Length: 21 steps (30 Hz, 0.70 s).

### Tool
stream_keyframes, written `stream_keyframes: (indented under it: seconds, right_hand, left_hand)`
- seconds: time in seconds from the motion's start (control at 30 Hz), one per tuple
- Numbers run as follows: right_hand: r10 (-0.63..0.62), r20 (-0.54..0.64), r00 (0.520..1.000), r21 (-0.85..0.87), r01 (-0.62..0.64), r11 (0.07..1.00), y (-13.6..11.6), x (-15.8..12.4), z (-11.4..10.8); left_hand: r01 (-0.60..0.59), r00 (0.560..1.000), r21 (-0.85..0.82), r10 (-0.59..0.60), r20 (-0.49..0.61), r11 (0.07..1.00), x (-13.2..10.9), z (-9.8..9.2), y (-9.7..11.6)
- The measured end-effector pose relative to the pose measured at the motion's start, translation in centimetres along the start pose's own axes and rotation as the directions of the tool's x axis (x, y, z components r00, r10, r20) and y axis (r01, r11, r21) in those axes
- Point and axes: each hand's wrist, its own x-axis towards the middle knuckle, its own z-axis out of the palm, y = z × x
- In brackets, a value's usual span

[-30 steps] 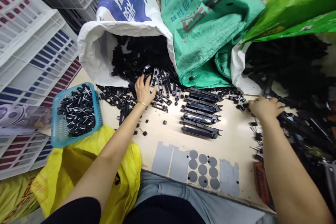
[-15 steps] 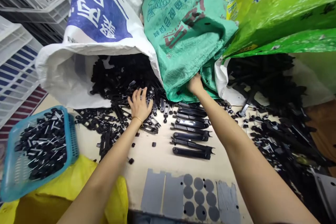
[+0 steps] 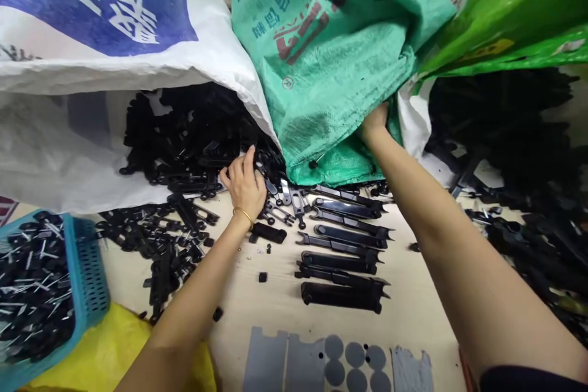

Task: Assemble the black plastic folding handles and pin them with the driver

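My left hand [image 3: 244,188], with a thin bangle at the wrist, rests on the heap of small black plastic parts [image 3: 193,128] spilling from the white sack [image 3: 215,64]. Its fingers are apart and bent down at the heap's edge, with nothing visibly held. My right hand [image 3: 375,121] reaches into the mouth of the green woven sack [image 3: 331,104]; its fingers are hidden by the fabric. Between my forearms lies a column of long black plastic arms [image 3: 342,297], and flat slotted parts [image 3: 298,205] are scattered near the left hand.
A blue basket [image 3: 89,282] of black knobs with metal pins stands at left, beside yellow cloth or bag material [image 3: 110,349]. Grey rectangular pads [image 3: 266,358] and grey discs [image 3: 356,355] lie at the front. A bright green bag [image 3: 509,24] with more black parts [image 3: 500,128] is at right.
The view has moved closer to the sacks. My left hand stays at the heap with its fingers more bent. My right hand is still in the green sack, whose mouth is lifted more.
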Motion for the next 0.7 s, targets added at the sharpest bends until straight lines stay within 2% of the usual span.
stream_keyframes:
  seconds: [0.1,0.17,0.3,0.4,0.47,0.53,0.57,0.63,0.7]
  right_hand:
    - [-0.017,0.140,0.990,-0.047,0.023,0.999,1.2,-1.7,-2.5]
    - [0.010,0.153,0.988,-0.064,0.000,0.998,2.6,-3.4,-4.9]
    - [0.036,0.083,0.996,-0.091,-0.029,0.995,3.8,-7.5,-8.9]
    - [0.056,-0.008,0.998,0.026,-0.056,0.998,3.7,-11.9,-11.4]
    - [0.114,-0.086,0.990,0.157,-0.099,0.983,3.9,-16.7,-13.4]
    - [0.193,-0.127,0.973,0.343,-0.140,0.929,4.2,-23.4,-15.3]
    - [0.226,-0.100,0.969,0.450,-0.158,0.879,4.4,-27.2,-16.0]
    - [0.150,0.066,0.986,0.650,-0.157,0.744,4.1,-35.3,-16.7]
    - [0.057,0.188,0.980,0.730,-0.179,0.660,3.1,-42.6,-16.1]
  left_hand:
    - [0.015,0.999,-0.074,-0.019,-0.048,0.997,-0.1,0.2,-0.2]
    - [0.036,0.998,-0.110,-0.043,-0.054,0.993,-0.1,0.3,-0.5]
    - [0.115,0.992,-0.152,-0.121,-0.032,0.982,0.5,-0.8,-1.1]
    - [0.138,0.984,-0.209,-0.158,-0.080,0.968,-0.3,-3.8,-1.8]
    - [0.102,0.981,-0.311,-0.147,-0.126,0.945,-2.5,-6.9,-2.2]
    - [0.054,0.989,-0.435,-0.109,-0.103,0.899,-6.3,-10.1,-2.3]
    - [0.042,0.996,-0.478,-0.075,-0.050,0.878,-8.8,-11.6,-2.2]
    - [0.048,0.987,-0.539,0.043,0.154,0.841,-14.0,-13.6,-1.8]
    - [0.055,0.928,-0.577,0.172,0.331,0.815,-18.9,-14.3,-1.1]
